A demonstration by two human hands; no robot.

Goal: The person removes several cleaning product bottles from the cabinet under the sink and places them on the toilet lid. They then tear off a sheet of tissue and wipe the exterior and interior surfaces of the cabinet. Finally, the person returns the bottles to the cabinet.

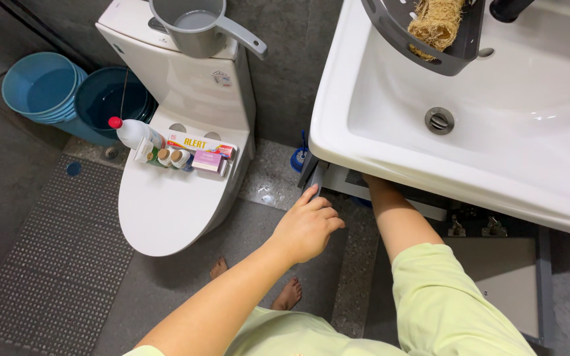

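My left hand reaches forward and rests its fingers on the grey edge of the cabinet door under the white sink. The fingers are loosely curled on that edge. My right arm in a pale green sleeve goes in under the sink; its hand is hidden inside the cabinet. My bare feet show on the grey floor below.
A white toilet stands to the left, its closed lid carrying a bottle with a red cap, small boxes and jars. A grey scoop sits on the tank. Blue buckets stand far left. A grey basket with a fibre scrubber hangs over the sink.
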